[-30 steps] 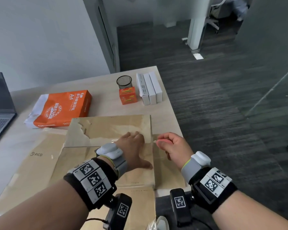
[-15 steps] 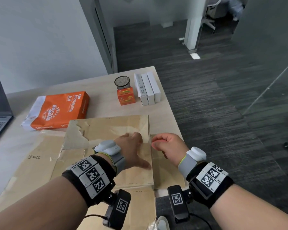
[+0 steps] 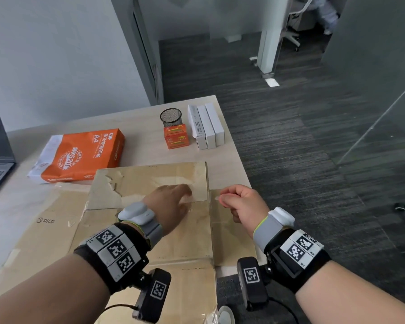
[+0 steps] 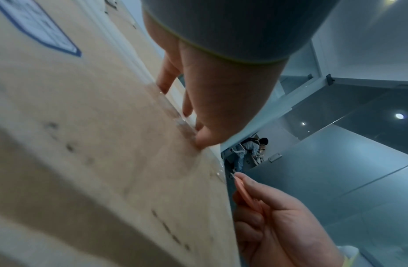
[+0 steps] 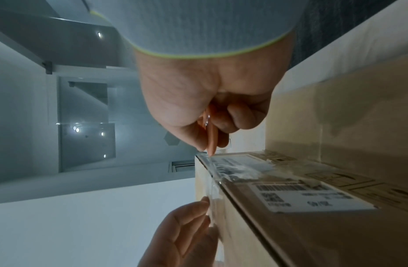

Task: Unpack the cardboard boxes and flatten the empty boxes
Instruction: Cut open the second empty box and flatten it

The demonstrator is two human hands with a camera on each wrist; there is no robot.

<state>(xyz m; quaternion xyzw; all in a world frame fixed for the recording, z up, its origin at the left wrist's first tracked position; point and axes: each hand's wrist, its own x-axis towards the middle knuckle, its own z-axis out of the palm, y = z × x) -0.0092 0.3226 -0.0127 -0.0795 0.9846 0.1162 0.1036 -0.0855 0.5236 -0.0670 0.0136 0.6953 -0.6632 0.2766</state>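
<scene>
we press the flat left hand point(image 3: 171, 202) on the taped brown cardboard box point(image 3: 150, 181); the right hand point(image 3: 241, 202) pinches a small orange cutter point(image 5: 210, 133), tip at the box's right edge where the tape seam ends.

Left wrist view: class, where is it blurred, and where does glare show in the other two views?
Left wrist view: the near cardboard box face is smeared. Right wrist view: clear tape glints at the box edge. Head view: tape sheen beside the left hand; straight lines bow.

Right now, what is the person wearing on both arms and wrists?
Each forearm has a black band with white square code markers. Each wrist has a grey cuff edged yellow-green bearing a pale rounded device. A black camera module with a cable hangs beneath.
</scene>
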